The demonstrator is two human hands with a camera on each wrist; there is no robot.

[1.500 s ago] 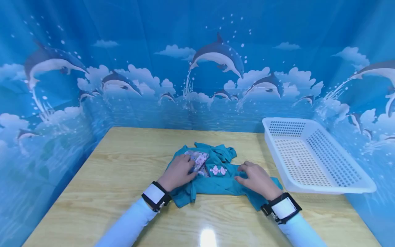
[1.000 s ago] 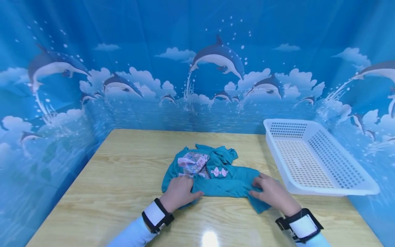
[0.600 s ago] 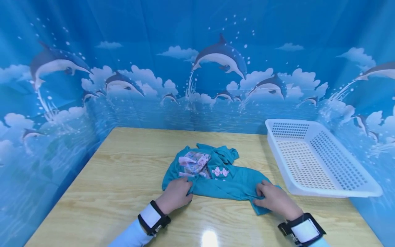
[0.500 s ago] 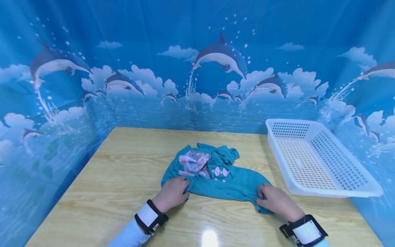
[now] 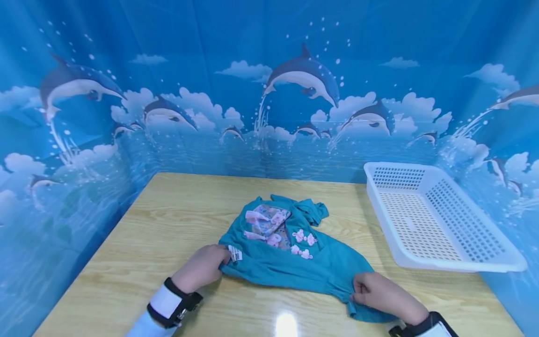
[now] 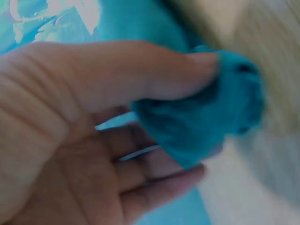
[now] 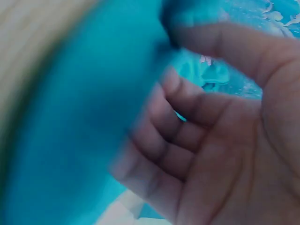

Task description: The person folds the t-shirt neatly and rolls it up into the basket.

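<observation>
A teal garment (image 5: 290, 269) with a floral panel and pink knotted trims lies rumpled across the middle of the table. Its left edge, right by a white label (image 5: 235, 253), is pinched by my left hand (image 5: 204, 267). In the left wrist view a bunched fold of teal cloth (image 6: 192, 122) sits between thumb and fingers. At the garment's near right end, my right hand (image 5: 381, 295) grips the cloth with curled fingers. The right wrist view shows a blurred stretch of teal fabric (image 7: 79, 122) at the fingertips. The near edge runs taut between both hands.
A white perforated plastic basket (image 5: 387, 229) stands at the table's right side, its inside visible. The wooden table (image 5: 168, 210) is backed by a blue dolphin-print curtain (image 5: 202, 56) on the far side and both flanks.
Both hands have come nearer and apart, the left one to the left, the right one to the right. The garment's near edge is drawn toward me, uncovering more pink trim and a white label.
</observation>
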